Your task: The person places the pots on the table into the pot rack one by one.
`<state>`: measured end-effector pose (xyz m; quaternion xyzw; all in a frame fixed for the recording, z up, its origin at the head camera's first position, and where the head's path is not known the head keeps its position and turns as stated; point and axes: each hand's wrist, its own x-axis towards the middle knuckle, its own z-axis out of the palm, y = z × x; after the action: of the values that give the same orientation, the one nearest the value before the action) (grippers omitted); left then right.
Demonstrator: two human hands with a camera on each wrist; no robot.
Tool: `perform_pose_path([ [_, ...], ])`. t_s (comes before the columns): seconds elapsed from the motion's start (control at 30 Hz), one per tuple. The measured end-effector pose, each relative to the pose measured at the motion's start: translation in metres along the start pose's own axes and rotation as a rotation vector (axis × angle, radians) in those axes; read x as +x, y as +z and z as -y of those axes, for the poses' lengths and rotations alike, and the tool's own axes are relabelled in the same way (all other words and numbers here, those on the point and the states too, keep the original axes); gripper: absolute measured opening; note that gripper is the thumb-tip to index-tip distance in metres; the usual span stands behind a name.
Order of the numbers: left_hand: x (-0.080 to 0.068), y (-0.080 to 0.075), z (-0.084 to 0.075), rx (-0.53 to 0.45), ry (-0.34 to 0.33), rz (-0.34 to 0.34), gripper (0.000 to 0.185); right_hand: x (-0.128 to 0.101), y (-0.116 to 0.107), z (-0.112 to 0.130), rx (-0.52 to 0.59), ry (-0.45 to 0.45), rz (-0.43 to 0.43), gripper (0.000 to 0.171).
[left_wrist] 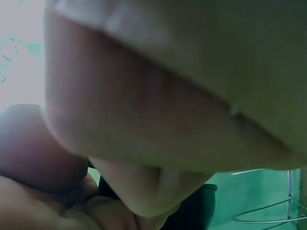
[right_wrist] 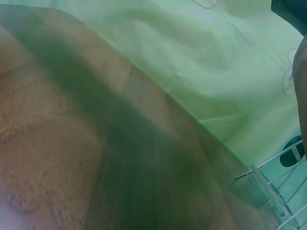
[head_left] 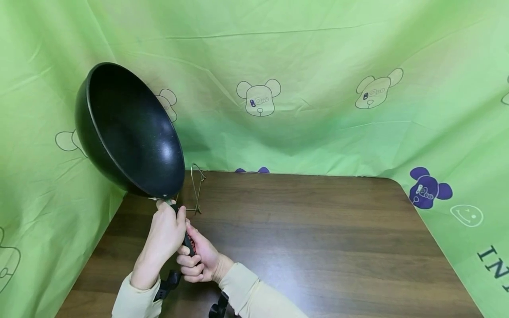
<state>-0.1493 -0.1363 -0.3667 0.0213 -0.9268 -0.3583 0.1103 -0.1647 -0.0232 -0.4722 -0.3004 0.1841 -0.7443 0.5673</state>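
We have both hands wrapped round the pan's handle (head_left: 187, 240): our left hand (head_left: 165, 234) grips high, near the bowl, and our right hand (head_left: 200, 260) clenches the lower end. The black wok (head_left: 127, 132) is lifted clear of the wooden table (head_left: 318, 229) and tipped on edge, its hollow facing right. Just behind it a wire rack (head_left: 195, 187) stands by the green cloth backdrop (head_left: 318, 66). We judge this a carrying step; any set-down calls for a steady two-handed lowering.
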Motion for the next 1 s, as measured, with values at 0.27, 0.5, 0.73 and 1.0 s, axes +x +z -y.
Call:
perform_pose_path([
  [0.27, 0.0, 0.001, 0.003, 0.029, 0.016, -0.014, 0.024, 0.002, -0.001, -0.004, 0.015, -0.004, 0.013, 0.061],
  [0.5, 0.0, 0.003, 0.006, 0.051, 0.021, -0.017, 0.025, 0.004, -0.002, -0.008, 0.048, -0.008, 0.011, 0.061],
  [0.73, -0.001, 0.005, 0.01, 0.072, 0.045, -0.014, 0.022, 0.005, -0.003, -0.012, 0.073, -0.012, 0.013, 0.063],
  [1.0, 0.001, 0.004, 0.011, 0.086, 0.061, -0.014, 0.022, 0.007, -0.006, -0.013, 0.075, -0.027, 0.014, 0.062],
])
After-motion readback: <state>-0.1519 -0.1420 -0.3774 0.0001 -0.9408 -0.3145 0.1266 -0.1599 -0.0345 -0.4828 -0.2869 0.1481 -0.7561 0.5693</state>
